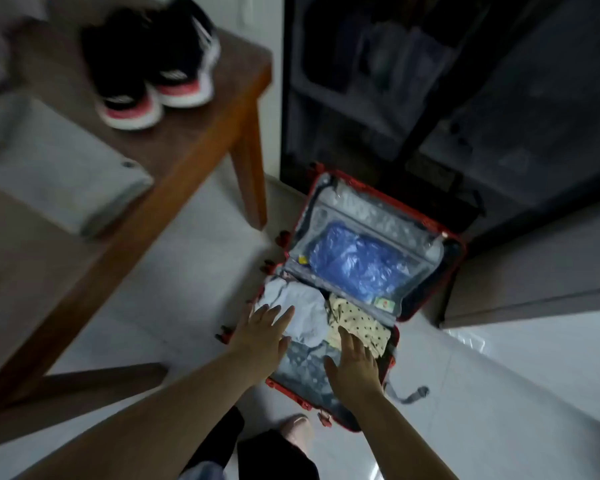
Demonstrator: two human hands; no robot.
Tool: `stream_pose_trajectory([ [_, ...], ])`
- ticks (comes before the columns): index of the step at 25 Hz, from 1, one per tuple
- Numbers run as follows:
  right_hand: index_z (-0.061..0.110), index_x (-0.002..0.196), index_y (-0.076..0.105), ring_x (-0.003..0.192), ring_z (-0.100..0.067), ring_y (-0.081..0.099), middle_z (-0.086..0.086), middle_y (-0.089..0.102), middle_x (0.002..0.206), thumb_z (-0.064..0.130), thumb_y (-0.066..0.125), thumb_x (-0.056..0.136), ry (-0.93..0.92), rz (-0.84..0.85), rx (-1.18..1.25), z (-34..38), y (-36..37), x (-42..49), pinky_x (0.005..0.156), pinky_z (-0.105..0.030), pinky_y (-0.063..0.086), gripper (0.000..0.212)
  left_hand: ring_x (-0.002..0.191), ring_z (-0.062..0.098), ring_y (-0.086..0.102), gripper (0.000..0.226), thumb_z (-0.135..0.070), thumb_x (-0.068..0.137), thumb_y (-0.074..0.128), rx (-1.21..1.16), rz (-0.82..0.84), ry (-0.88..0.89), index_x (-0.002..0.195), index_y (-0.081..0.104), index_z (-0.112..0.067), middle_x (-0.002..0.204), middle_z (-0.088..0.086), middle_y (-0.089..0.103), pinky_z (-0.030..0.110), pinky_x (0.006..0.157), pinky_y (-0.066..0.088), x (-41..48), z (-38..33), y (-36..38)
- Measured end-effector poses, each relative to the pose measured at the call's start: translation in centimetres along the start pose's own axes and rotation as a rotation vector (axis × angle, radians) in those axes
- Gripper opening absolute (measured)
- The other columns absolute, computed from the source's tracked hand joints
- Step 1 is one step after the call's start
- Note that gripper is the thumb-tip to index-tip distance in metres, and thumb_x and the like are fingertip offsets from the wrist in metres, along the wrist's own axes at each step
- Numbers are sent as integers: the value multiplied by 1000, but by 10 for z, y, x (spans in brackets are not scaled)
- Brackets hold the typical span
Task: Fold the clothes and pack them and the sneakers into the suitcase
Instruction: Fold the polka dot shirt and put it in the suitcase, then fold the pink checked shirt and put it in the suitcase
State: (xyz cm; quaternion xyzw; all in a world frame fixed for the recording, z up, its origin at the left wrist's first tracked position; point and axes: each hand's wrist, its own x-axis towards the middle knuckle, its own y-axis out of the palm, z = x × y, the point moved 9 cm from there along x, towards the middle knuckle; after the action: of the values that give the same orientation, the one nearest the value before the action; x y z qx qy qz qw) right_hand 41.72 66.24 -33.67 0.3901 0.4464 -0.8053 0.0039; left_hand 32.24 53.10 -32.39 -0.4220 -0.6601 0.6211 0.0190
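A red suitcase lies open on the white floor. Its near half holds a light blue garment on the left and a yellow dotted garment on the right. A blue plastic bag sits behind the mesh of the far half. My left hand is flat, fingers spread, over the edge of the light blue garment. My right hand hovers open over the near half, fingertips at the yellow garment. A pair of black sneakers with red heels stands on the wooden table. A folded grey garment also lies there.
A dark cabinet stands right behind the suitcase. A low grey ledge runs along the right. The table leg stands just left of the suitcase. My legs and one foot are at the bottom edge.
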Motion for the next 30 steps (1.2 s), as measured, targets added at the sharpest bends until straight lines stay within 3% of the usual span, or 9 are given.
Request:
stream_pose_trajectory([
  [4,24,149,4,143,-25,16,-3,13,156,40,37,97,-225,-130,-31,120,-46,-67,118,-38,14,64,140,21,27,78,-51,79,-9,-65,-245,-112,149,13,-26,152,0,29,42,116,12,-98,52,-84],
  [6,24,149,6,142,-24,17,-3,15,156,39,39,97,-303,-168,-1,176,-45,-87,117,-38,16,63,116,22,58,63,-47,87,6,-127,-337,-135,138,35,-23,127,1,60,45,99,43,-141,91,-103],
  [8,22,148,10,141,-24,19,-4,19,154,36,41,97,-369,-200,29,236,-30,-108,116,-36,18,61,95,20,69,45,-42,86,30,-198,-403,-113,125,43,-23,107,-2,70,41,79,54,-191,139,-119],
  [10,21,147,16,138,-26,23,-5,24,151,32,45,96,-396,-234,81,289,-14,-127,114,-36,20,59,102,22,65,53,-44,85,30,-219,-458,-120,129,46,-19,113,2,66,42,88,50,-231,193,-126],
  [12,18,145,22,137,-27,25,-6,28,149,31,47,95,-407,-258,124,342,6,-145,112,-36,23,58,128,22,45,70,-51,83,14,-213,-503,-129,142,34,-19,137,3,48,40,110,28,-274,249,-135],
  [15,16,143,28,133,-29,30,-8,32,146,30,49,95,-431,-282,205,408,30,-166,110,-39,28,54,138,18,26,83,-58,75,0,-235,-593,-153,148,18,-25,148,-1,33,37,116,7,-319,325,-149],
  [20,25,143,26,131,-31,34,-6,30,144,31,49,94,-399,-232,287,463,55,-176,105,-42,36,54,139,18,26,86,-60,73,0,-273,-543,-148,148,19,-22,149,0,32,38,117,10,-324,387,-166],
  [25,15,144,25,136,-30,29,-10,28,146,31,49,95,-387,-226,243,488,33,-141,110,-37,29,57,139,21,26,77,-57,82,10,-254,-518,-152,149,13,-18,149,3,31,40,117,12,-296,412,-189],
  [30,16,140,32,130,-27,36,-8,34,142,26,49,94,-462,-228,219,545,-1,-97,106,-40,34,51,138,22,24,65,-42,92,24,-200,-506,-221,149,7,-16,149,5,29,35,116,10,-264,466,-240],
])
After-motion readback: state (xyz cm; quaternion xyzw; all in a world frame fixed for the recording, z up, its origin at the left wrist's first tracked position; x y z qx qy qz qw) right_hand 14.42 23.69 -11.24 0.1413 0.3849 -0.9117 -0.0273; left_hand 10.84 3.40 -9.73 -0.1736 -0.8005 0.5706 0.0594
